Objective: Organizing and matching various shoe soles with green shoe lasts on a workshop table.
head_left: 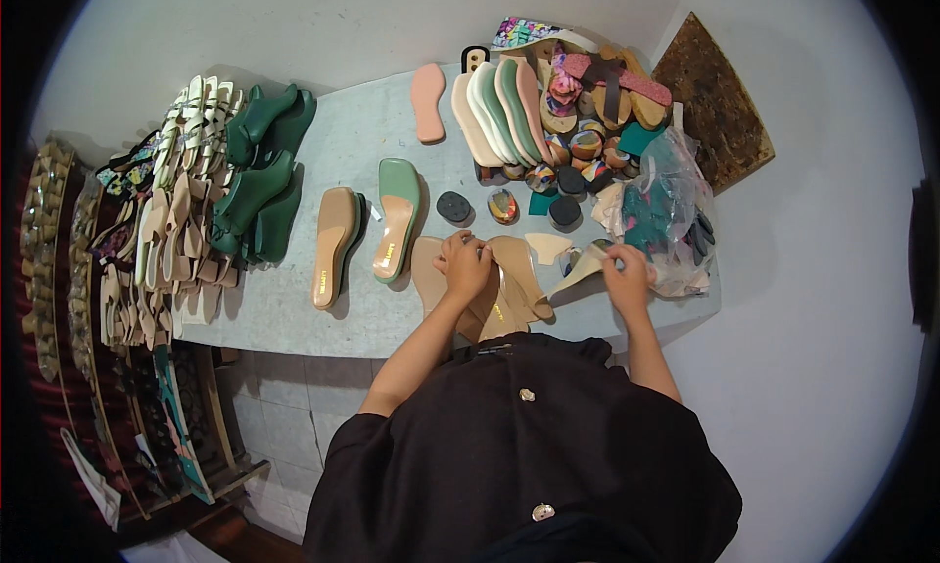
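My left hand (pixel 467 266) rests, fingers curled, over several tan sole-shaped pieces (pixel 514 259) at the table's front edge. Whatever its fingertips grip is hidden. To the right, my right hand (pixel 629 269) pinches the end of a thin, pale tapering strip (pixel 580 273), whose other end slants down toward the tan pieces. A small cream cut piece (pixel 549 248) lies between the two hands. Left of them stand a green platform sole (pixel 399 196) and a tan-topped sole (pixel 334 235). Just beyond my left hand sit a black oval block (pixel 453 207) and a multicoloured one (pixel 502 207).
Finished green shoes (pixel 264 196) and white strappy sandals (pixel 201 122) crowd the table's left. A pink insole (pixel 428 103), a row of padded insoles (pixel 504 113) and heaped heels lie at the back. A clear plastic bag (pixel 671 196) bulges at right, before a leaning brown board (pixel 715 103).
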A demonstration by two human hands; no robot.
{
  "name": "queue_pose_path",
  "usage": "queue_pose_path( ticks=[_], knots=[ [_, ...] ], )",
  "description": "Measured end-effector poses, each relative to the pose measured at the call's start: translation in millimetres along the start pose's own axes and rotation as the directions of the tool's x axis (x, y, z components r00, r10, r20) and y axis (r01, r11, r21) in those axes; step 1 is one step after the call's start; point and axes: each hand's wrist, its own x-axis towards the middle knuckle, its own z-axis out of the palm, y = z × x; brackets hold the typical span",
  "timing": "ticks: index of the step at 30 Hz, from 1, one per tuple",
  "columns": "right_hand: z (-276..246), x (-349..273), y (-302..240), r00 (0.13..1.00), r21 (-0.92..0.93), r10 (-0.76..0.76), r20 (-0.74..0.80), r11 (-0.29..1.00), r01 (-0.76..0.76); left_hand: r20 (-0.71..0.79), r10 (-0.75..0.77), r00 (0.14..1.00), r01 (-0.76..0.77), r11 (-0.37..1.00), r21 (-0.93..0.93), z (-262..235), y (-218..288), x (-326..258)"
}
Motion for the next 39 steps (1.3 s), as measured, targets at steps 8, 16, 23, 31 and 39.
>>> queue_pose_path(
  ticks=[8, 16, 23, 31, 39],
  knots=[
    [-83.1, -9.6, -9.1, 0.98, 0.336, 0.05, -0.19, 0.942, 0.018, -0.099, 0.146, 0.984, -0.131, 0.981, 0.14, 10.3, 6.4, 2.7],
    [-86.1, -14.6, -46.9, 0.97, 0.328, -0.096, -0.223, 0.93, 0.168, -0.18, 0.105, 0.978, -0.098, 0.994, 0.049, -11.5, 22.3, -1.3],
    [-16.3, -23.6, -91.8, 0.992, 0.292, -0.128, 0.021, 0.949, 0.117, 0.172, 0.415, 0.894, -0.251, 0.779, -0.574, -84.3, 89.0, -47.9],
    [14.8, -45.8, -136.2, 0.848, 0.341, -0.455, 0.27, 0.869, 0.358, -0.083, 0.199, 0.976, -0.209, 0.772, -0.6, -94.3, 45.9, -73.8],
    [51.7, -37.7, -128.4, 0.792, 0.411, -0.436, 0.428, 0.874, 0.258, 0.104, 0.007, 0.995, 0.074, 0.657, -0.75, -150.5, 29.5, -78.6]
  ],
)
